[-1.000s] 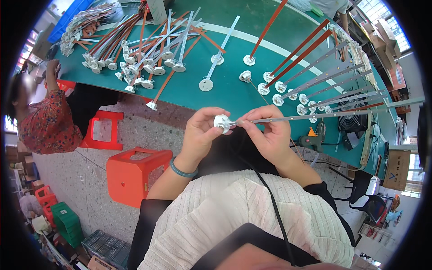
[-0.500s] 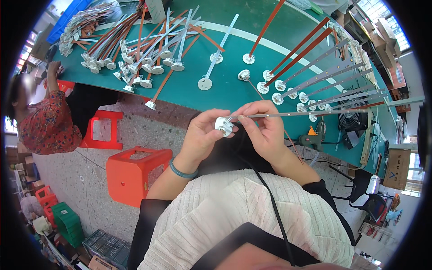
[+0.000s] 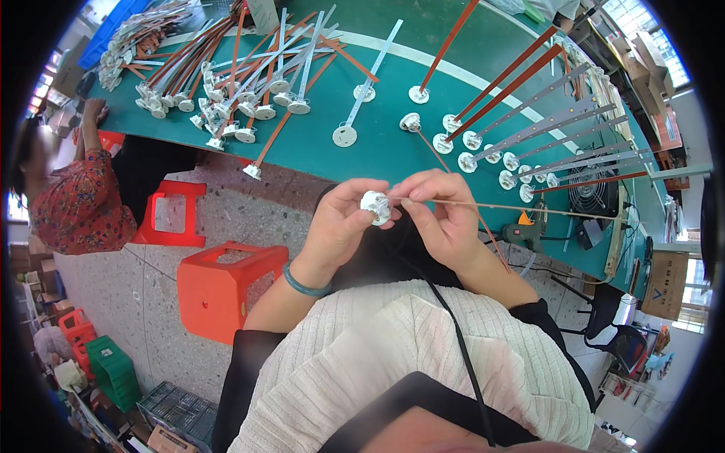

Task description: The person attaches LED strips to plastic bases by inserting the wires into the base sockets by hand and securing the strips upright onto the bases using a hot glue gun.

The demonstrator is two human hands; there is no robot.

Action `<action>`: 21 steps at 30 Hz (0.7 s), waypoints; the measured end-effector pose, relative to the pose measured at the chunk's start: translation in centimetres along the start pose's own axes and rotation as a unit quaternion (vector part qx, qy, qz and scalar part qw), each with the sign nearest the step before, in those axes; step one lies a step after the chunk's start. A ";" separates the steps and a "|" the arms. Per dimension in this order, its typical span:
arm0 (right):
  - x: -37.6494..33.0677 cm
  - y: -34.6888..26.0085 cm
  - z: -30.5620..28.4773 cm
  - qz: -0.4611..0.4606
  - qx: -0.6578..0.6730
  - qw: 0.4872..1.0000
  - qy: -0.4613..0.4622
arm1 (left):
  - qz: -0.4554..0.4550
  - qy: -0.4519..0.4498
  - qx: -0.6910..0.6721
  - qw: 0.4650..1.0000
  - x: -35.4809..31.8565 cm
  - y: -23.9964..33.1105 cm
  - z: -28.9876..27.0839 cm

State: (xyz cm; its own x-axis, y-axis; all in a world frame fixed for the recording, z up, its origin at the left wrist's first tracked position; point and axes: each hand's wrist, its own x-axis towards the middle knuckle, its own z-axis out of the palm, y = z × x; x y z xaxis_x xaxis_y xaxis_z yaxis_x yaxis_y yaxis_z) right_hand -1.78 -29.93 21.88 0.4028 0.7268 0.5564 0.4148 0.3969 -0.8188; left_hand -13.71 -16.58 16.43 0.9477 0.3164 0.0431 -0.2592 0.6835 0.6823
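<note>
In front of my chest, my left hand grips a small round white plastic base between thumb and fingers. My right hand pinches a long thin LED strip close to the end that meets this base. The strip runs out to the right, seen nearly edge-on. My fingers hide part of the joint, so I cannot tell how the two are joined. Just beyond my hands, another white base lies on the green table, with a thin brown strip leading from it past my right hand.
At the left lies a pile of strips with white bases. More strips fan out at the right, near a green power tool and a black fan. Red stools stand on the floor. Another person sits at the far left.
The LED strip has turned from showing its dotted face to nearly edge-on, and its free end has swung closer to me. Both hands keep their hold and have barely moved.
</note>
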 end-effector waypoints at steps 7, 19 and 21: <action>0.9 0.0 -0.1 0.042 -0.035 0.998 -0.023 | -0.008 -0.044 -0.027 0.999 0.0 -0.4 -0.2; 0.4 0.8 0.4 0.060 0.126 0.990 0.005 | 0.010 0.001 -0.013 1.000 0.1 0.2 -0.5; 0.6 0.1 0.1 0.138 0.094 0.985 0.040 | 0.025 0.000 -0.021 0.999 0.2 0.2 -0.6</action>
State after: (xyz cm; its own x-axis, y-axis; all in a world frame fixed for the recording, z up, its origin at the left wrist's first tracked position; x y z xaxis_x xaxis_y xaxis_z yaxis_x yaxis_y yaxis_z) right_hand -1.59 -29.35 22.15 0.5447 0.7781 0.3128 0.1251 0.2934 -0.9478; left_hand -13.73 -15.96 16.13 0.9336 0.3501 0.0767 -0.3135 0.6943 0.6478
